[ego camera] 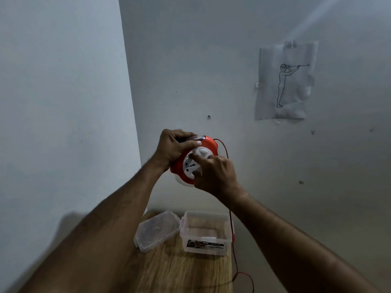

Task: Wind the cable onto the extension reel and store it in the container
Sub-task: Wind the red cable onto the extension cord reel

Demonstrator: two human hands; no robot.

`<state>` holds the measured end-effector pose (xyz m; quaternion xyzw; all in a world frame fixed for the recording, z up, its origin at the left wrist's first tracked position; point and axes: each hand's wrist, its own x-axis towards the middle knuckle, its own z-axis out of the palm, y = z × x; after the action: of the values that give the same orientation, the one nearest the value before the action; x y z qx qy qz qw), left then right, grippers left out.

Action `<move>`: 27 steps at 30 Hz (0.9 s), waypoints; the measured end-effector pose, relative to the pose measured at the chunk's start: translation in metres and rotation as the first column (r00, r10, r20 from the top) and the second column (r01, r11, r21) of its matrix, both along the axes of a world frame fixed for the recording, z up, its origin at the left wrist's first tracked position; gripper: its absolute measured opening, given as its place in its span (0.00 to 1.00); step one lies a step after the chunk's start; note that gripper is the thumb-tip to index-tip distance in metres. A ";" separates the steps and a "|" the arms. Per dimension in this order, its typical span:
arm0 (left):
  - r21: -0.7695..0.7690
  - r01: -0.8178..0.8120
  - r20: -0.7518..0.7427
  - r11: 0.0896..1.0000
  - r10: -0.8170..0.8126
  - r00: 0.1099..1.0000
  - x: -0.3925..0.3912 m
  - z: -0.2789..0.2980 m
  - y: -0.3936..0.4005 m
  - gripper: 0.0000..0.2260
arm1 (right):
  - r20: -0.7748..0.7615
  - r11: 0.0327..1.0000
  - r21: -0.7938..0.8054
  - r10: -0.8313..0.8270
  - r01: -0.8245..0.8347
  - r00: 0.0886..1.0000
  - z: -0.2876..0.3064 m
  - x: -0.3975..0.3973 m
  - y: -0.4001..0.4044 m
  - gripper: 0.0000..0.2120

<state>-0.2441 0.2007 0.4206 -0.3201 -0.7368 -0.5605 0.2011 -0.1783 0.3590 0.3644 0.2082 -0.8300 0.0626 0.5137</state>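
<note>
— Up in front of the wall corner, well above the table (190, 275), that's where the extension reel (193, 159) is, red with a white face, held in the air.

— Who has hold of it?

— The left hand (172, 148) grips its upper left edge, fingers (191, 142) curled over the rim and clenched on it. The right hand (215, 175) is on the white face from the lower right, fingers bent against the centre part; whether they pinch a knob or only press there, I cannot tell.

— And the cable?

— The red cable (231, 225) leaves the reel's right side, arches out, then hangs down behind the right forearm, past the table's right edge, and loops low near the bottom.

— The container?

— The clear container (206, 233) stands open on the wooden table, below the reel, near the far right corner. Its lid (156, 230) lies just beside it on the left, tilted, touching or nearly so. The cable runs close by the container's right wall. The nearer part of the table is bare wood, between both forearms.
</note>
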 end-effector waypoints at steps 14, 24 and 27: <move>0.106 -0.041 -0.021 0.994 0.043 0.999 0.002 -0.005 0.018 0.14 | -0.591 -0.900 -0.250 0.433 0.357 0.680 0.052 0.010 -0.055 0.27; 0.173 0.000 0.074 0.985 -0.013 0.997 0.002 0.003 -0.007 0.12 | 0.105 0.979 -0.188 -0.064 0.083 0.992 -0.005 0.027 -0.022 0.20; 0.156 0.017 0.091 0.988 -0.032 0.995 0.003 0.003 -0.008 0.13 | 0.149 0.972 0.131 -0.216 0.197 0.965 -0.020 0.021 -0.010 0.29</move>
<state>-0.2412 0.1923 0.4237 -0.2862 -0.6957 -0.6326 0.1840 -0.1572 0.3487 0.3440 0.1438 -0.8884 -0.0226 0.4354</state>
